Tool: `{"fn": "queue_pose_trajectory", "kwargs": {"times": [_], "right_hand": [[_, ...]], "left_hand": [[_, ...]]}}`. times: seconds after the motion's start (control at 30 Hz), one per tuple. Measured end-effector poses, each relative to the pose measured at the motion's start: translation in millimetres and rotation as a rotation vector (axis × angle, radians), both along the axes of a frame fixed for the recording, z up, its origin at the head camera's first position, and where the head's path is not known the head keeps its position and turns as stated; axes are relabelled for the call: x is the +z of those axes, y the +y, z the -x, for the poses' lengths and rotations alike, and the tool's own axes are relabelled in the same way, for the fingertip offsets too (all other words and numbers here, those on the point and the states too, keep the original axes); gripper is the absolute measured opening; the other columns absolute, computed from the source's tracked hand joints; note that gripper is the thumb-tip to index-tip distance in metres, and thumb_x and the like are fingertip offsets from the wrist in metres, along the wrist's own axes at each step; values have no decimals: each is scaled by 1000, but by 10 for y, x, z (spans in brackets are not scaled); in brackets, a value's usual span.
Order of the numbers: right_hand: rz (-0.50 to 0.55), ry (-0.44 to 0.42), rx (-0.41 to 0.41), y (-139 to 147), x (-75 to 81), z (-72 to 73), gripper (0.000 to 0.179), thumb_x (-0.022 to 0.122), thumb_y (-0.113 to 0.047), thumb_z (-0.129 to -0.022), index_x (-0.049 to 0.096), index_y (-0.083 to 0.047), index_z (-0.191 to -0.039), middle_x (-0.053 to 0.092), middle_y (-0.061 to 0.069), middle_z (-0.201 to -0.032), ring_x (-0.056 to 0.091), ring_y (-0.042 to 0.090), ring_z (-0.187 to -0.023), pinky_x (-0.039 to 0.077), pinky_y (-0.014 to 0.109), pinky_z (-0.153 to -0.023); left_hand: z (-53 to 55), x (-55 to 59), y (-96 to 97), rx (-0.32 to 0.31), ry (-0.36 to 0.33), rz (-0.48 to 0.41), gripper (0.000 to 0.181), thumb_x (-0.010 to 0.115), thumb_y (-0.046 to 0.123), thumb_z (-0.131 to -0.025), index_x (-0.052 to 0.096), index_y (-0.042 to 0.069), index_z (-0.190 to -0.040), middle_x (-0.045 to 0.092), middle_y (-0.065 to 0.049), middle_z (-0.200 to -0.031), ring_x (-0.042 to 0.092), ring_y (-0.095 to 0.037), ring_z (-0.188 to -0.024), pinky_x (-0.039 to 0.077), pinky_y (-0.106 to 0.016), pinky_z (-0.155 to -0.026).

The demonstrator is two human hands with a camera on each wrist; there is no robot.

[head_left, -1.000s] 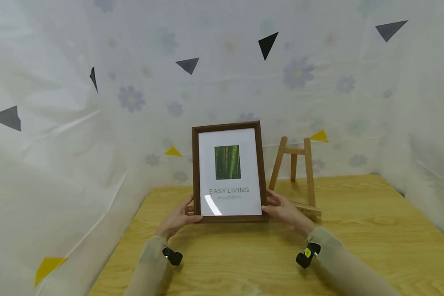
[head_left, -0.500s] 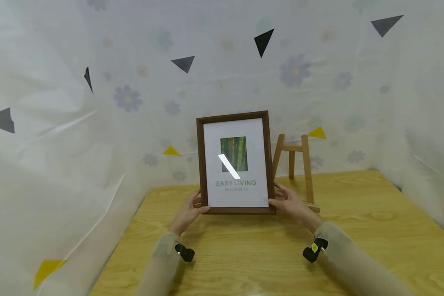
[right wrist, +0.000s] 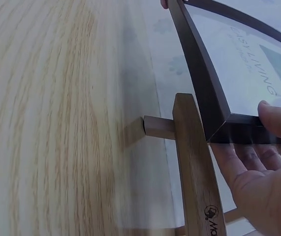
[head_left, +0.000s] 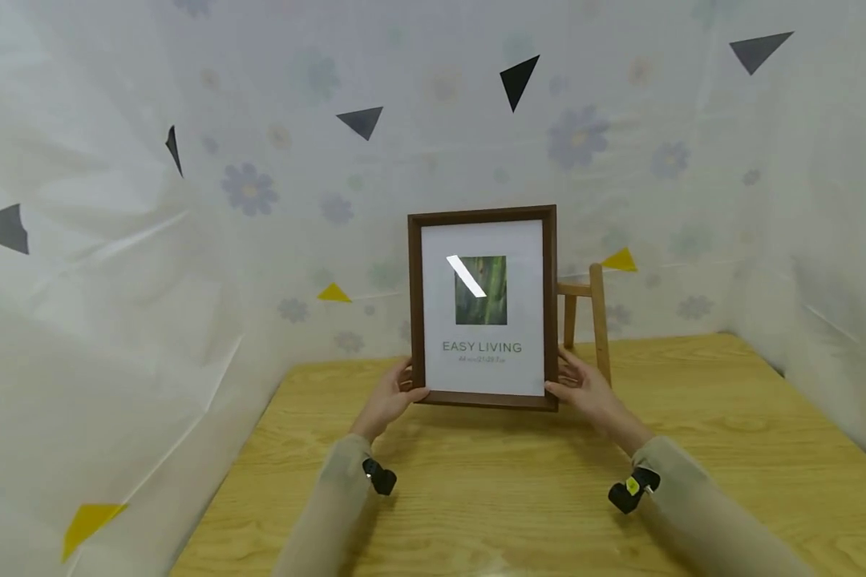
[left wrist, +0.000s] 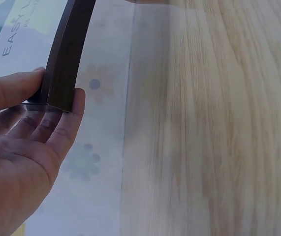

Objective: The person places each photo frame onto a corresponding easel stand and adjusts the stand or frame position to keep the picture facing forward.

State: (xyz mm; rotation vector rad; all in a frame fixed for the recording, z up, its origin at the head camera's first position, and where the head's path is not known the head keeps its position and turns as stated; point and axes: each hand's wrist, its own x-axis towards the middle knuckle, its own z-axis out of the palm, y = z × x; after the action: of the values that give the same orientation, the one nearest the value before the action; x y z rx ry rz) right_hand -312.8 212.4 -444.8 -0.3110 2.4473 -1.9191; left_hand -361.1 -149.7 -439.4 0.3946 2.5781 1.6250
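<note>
As the left hand grips a picture frame, right hand likewise, easel behind.

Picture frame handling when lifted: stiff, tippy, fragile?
The picture frame is probably stiff: its borders look straight between left hand and right hand. It may tip, since both grip it low. Its front could be slick or breakable: the sharp reflection suggests glass or clear plastic.

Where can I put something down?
The table is bare between the left sleeve and right sleeve, and right of the easel. It's crowded where the left hand and right hand hold the frame, near the easel.
</note>
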Motion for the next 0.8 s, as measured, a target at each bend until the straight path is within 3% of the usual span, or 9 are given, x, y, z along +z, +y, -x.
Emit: {"fn": "queue_pose_trajectory", "kwargs": {"times": [0.17,0.4,0.6,0.8], "right_hand": [[-25,38,-20,47,56,-10,83,61,-18,-98,6,-10,-159,18,32,-157,26,50,-141,33,61,-111],[-82,80,-54,215,54,-61,82,60,-23,-99,5,-11,-159,20,30,-158,29,50,-140,36,61,-109],[-127,124,-89,346,40,-106,80,59,-23,-100,6,-11,-159,23,31,-156,32,51,-138,39,61,-106],[-123,108,-108,427,57,-146,80,57,-22,-101,2,-12,-159,20,33,-157,29,51,-139,41,61,-103]], "left_hand": [[49,22,113,1,61,-9,72,69,21,-93,33,13,-154,49,-17,-144,49,-38,-130,46,-54,-103],[115,-74,340,-14,132,-66,65,70,16,-92,41,16,-150,57,-15,-136,57,-35,-122,52,-47,-96],[134,-120,518,-8,108,-68,66,69,19,-93,40,20,-151,57,-12,-138,56,-33,-123,50,-48,-98],[144,-114,647,-27,96,-88,68,68,20,-93,36,19,-153,55,-12,-139,55,-29,-121,50,-47,-97]]}}
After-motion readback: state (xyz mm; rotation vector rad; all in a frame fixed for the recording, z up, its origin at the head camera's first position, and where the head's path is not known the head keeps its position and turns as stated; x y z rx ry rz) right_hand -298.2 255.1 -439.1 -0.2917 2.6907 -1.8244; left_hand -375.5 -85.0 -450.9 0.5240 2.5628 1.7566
